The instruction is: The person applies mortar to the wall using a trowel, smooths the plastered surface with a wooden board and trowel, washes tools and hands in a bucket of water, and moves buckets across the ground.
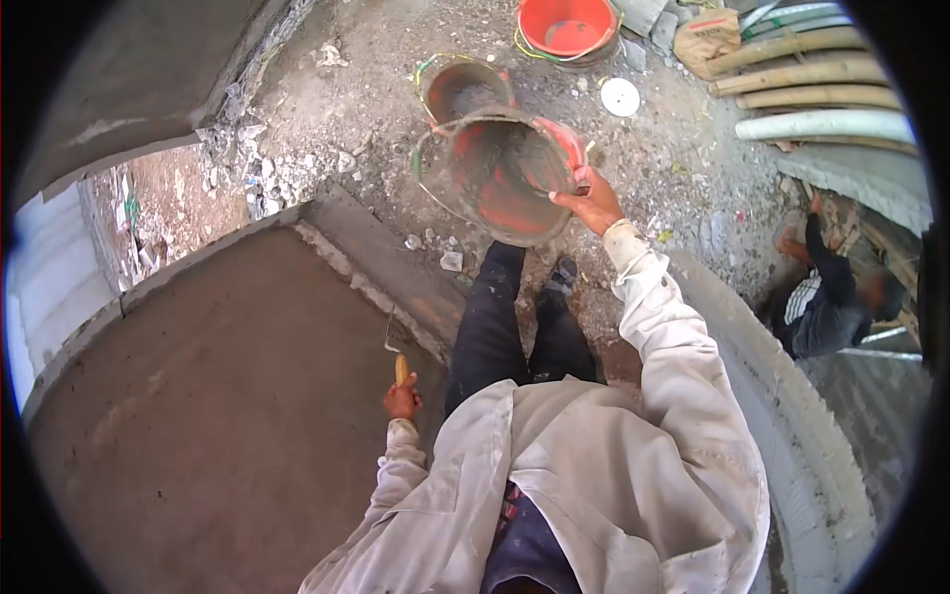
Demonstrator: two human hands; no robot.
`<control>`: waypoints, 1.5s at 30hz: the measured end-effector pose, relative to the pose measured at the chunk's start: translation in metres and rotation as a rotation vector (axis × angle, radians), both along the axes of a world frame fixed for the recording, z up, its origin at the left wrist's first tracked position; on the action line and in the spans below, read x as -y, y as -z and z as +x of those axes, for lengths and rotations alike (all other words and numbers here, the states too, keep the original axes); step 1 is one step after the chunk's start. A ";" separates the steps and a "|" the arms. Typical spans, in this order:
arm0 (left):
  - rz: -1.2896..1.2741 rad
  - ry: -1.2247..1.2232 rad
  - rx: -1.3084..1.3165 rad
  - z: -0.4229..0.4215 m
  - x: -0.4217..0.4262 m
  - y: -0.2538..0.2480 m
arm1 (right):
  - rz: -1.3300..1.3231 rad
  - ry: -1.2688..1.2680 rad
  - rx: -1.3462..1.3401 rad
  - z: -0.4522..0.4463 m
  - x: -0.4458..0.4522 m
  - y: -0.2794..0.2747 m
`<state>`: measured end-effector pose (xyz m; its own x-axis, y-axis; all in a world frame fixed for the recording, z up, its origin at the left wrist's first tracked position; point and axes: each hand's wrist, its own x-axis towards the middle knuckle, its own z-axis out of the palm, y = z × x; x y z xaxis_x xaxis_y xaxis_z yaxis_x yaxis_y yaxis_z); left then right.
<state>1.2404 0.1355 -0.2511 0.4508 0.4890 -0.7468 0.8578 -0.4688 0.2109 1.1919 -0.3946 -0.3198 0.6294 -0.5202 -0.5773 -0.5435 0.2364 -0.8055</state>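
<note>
My right hand [594,201] grips the rim of a red bucket [510,178], which is tilted so that its inside faces me. Grey mortar coats the bucket's inner wall, with red showing through. My left hand [401,398] is wrapped round the wooden handle of a trowel [400,370]. The trowel's blade [392,332] is seen nearly edge-on, close to the border of the smooth grey plastered surface [228,396]. Whether the blade touches that surface I cannot tell.
Behind the held bucket stands a second mortar-stained bucket [465,91]. Farther off are a red bucket [569,25], a white disc [619,97], a paper sack [707,42] and several poles [811,74]. A person [831,297] crouches at the right, beyond a curved concrete edge [782,396].
</note>
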 end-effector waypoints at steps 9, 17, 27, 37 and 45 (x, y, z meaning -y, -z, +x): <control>-0.026 -0.055 0.057 0.066 0.053 -0.032 | 0.491 0.201 0.087 0.119 0.039 0.041; 0.049 -0.011 0.016 0.099 0.092 -0.045 | 0.452 0.285 -0.241 0.084 0.074 0.183; 0.111 -0.053 -0.037 0.089 0.234 -0.039 | 0.380 0.706 -0.201 0.093 0.292 0.287; 0.053 0.039 -0.059 0.126 0.392 -0.029 | 0.101 0.614 -0.260 0.140 0.396 0.386; 0.011 -0.042 0.053 0.122 0.371 -0.055 | 0.104 0.605 -0.362 0.145 0.392 0.380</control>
<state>1.3624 -0.2359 -0.1959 0.4687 0.5161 -0.7169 0.8644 -0.4352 0.2518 1.3374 -0.7865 -0.7003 0.0073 -0.6483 -0.7614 -0.5216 0.6472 -0.5560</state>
